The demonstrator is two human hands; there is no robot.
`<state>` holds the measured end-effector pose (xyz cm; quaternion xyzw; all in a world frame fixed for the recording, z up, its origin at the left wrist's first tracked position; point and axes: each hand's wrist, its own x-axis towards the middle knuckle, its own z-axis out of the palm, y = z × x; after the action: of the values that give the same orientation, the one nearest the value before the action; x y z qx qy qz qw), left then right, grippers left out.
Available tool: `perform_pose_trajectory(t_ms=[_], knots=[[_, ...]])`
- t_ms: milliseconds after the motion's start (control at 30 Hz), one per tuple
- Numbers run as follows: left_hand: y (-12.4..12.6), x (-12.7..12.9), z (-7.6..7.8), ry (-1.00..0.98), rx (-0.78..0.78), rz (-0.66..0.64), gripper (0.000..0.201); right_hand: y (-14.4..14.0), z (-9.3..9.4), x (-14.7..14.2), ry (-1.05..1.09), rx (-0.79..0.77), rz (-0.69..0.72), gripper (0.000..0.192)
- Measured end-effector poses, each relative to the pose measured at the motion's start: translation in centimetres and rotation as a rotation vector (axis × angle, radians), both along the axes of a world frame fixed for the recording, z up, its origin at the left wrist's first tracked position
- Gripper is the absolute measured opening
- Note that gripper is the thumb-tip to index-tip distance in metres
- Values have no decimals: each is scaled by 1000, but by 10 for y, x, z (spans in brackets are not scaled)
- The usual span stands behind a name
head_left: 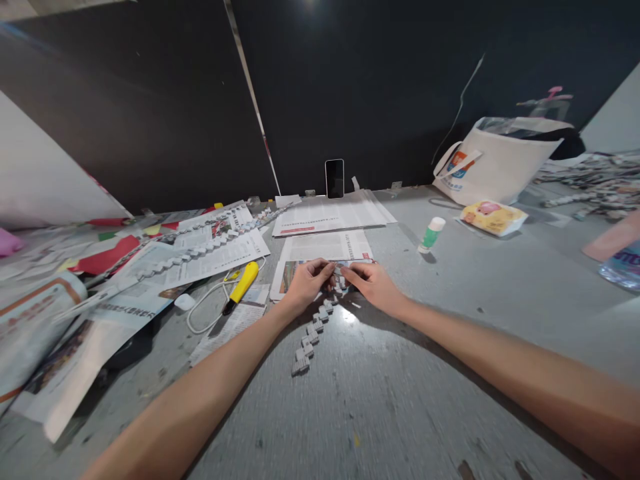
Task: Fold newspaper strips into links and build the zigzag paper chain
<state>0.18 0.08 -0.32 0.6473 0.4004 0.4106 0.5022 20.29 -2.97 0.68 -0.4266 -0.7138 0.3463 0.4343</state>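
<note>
A zigzag chain of folded newspaper strips [313, 331] runs from between my hands down toward me along the grey table. My left hand [313, 283] has its thumb and fingers closed at the upper end of this chain. Opposite it, my right hand [369, 283] pinches at the same end, thumb and forefinger together. The fingertips nearly meet, and the small folds between them are partly hidden. Under and behind the hands lies a printed newspaper sheet [325, 245]. A small white paper scrap [355, 305] rests just below my right hand.
A phone [335, 179] leans upright on stacked newspapers [335, 213]. To the left are a yellow-handled cutter [243, 283], a white cable and a longer paper chain [187, 257]. Rightward stand a glue stick [431, 235], a yellow tissue pack [493, 218], a white bag [505, 163] and a bottle [623, 263].
</note>
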Motion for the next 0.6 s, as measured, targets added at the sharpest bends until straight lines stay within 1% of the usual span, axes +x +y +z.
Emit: perform_pose_trajectory(t_ms=[100, 233, 333, 433, 567, 600], knots=[[0, -1, 0, 0, -3, -8, 50, 0, 1, 0, 6, -19, 11, 53], [1, -1, -2, -11, -18, -9, 49, 1, 0, 0, -59, 26, -2, 50], [1, 0, -3, -44, -20, 28, 46, 3, -4, 0, -86, 52, -25, 49], [1, 1, -2, -80, -9, 56, 44, 4, -5, -1, -84, 41, -60, 47], [0, 0, -1, -48, -6, 31, 45, 4, -4, -2, 16, 15, -92, 30], [0, 0, -1, -30, -8, 26, 45, 4, -4, -2, 38, 4, -88, 29]])
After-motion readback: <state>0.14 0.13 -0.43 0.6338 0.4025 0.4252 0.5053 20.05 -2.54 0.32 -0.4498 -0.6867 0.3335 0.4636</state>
